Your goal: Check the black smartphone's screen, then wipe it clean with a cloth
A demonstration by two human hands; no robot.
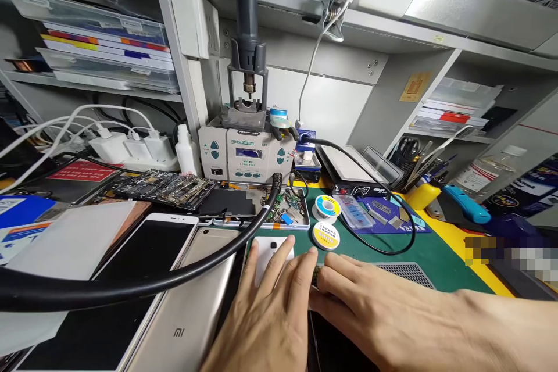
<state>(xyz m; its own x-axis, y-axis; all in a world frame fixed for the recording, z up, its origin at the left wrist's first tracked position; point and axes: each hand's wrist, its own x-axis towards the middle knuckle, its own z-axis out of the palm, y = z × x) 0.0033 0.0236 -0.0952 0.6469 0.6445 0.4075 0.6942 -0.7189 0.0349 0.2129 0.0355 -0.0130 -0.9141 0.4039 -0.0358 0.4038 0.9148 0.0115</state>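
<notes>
My left hand (274,296) lies spread over a white phone (263,250), its fingertips resting on the surface near a small dark camera square. Beside it, my right hand (357,293) is closed, with fingers curled down against a small dark piece at the phone's right side. Most of that piece is hidden by the fingers, so I cannot tell what it is. A dark, flat, glossy surface shows below the two hands. Left of my left hand lies a gold phone (187,302) with an MI logo, next to a phone with a white frame and black screen (135,261).
A thick black hose (209,264) arcs across the phones from the hot air station (248,154). Two small round tins (326,236) stand beyond my hands, near a tray of circuit boards (305,222). A perforated metal plate (405,273) lies behind my right wrist.
</notes>
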